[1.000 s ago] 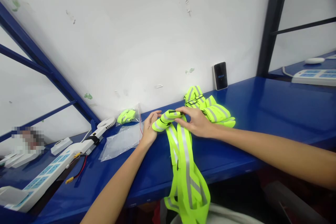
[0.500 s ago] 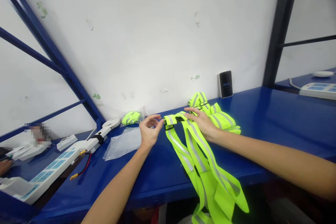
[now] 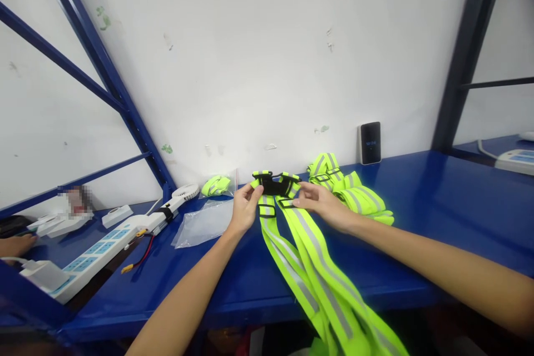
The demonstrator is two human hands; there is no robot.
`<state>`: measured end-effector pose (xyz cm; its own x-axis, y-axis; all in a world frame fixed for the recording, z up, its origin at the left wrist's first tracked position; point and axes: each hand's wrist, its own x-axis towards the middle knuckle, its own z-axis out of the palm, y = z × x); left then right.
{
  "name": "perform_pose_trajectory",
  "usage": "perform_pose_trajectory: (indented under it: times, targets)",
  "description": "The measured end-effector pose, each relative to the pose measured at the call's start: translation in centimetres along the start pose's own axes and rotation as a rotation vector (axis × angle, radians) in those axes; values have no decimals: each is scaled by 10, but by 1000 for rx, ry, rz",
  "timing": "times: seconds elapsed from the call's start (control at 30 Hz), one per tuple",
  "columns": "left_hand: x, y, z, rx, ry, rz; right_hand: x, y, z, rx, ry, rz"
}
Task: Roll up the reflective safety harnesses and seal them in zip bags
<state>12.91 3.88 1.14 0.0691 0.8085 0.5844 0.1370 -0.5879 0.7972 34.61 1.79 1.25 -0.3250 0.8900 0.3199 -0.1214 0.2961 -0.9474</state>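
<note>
A neon yellow reflective vest, made of straps with grey stripes, hangs over the front edge of the blue table. Both hands grip its upper end, where a black panel and black slide buckles show. My left hand pinches the strap at the left of the panel, thumb in front. On the other side, my right hand is closed on the strap by a buckle, its thumb near that buckle. Behind my right hand lie more folded neon straps. The vest's lower end drops out of view.
Clear plastic bags and a bagged neon bundle lie to the left. Nearby are a white fan, a power strip and a red-black cable. A small dark-screened device stands against the wall. Another person's hand shows far left.
My left hand has closed on the strap end. My right hand has shifted its grip toward the buckle. The vest's top end has turned, showing the black panel. The view has swung slightly left.
</note>
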Motion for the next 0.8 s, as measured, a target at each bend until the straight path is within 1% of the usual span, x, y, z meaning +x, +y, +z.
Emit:
perform_pose_trajectory:
  times: [0.07,0.13,0.23,0.3,0.37,0.43,0.53,0.63,0.7,0.8]
  targets:
    - [-4,0,6,-124,-1,-43,0,1,1,-151,54,-72]
    - [-7,1,13,-188,-21,-77,-1,1,2,-200,73,-84]
    - [-9,1,19,-236,-41,-146,-3,-1,4,-146,-21,-29]
    - [-8,-3,21,-261,-28,-197,-4,1,4,-108,-77,-2]
    - [-6,-8,20,-294,-12,-240,-3,5,4,-72,-100,-7]
    - [-4,-13,20,-323,-13,-285,0,12,3,-34,-92,-38]
    - [-5,-19,21,-369,-90,-361,4,22,1,-4,-14,-78]
    - [-8,-17,25,-444,-180,-404,4,24,1,25,39,-65]
    - [-10,-10,28,-488,-213,-401,3,23,3,89,59,-16]
    - [-12,4,30,-541,-264,-390,1,20,7,255,73,99]
